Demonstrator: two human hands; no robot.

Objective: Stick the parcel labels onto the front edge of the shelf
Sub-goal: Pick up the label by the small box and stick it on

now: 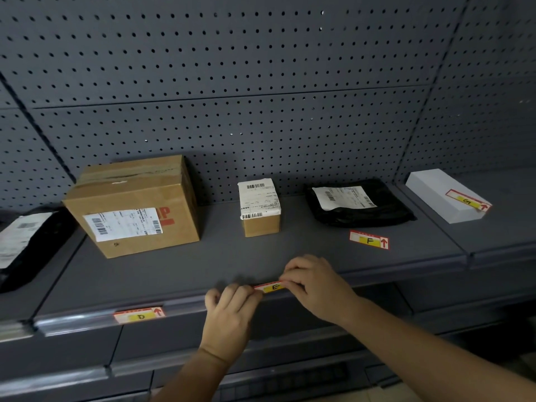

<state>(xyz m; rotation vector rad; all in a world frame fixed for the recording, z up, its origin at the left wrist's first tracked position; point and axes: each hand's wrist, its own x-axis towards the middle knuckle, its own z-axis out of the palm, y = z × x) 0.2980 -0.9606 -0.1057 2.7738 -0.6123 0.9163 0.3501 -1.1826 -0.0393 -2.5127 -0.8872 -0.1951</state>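
Fingers of the left hand (229, 307) and right hand (314, 282) are pinched on the two ends of the red-and-yellow paper label marked E (271, 287), which is held against the front edge of the dark grey metal shelf (185, 274). Label D (139, 315) is seated in that edge, while label F (369, 240) lies flat on the shelf.

I see a matt dark grey metal shelf (226, 256) with a glossier front strip, backed by a matt perforated grey metal panel (232, 68). The large brown cardboard box (130, 207) looks dull, sealed with shiny tape; the black plastic mailer bag (359, 210) is crinkled and faintly glossy.
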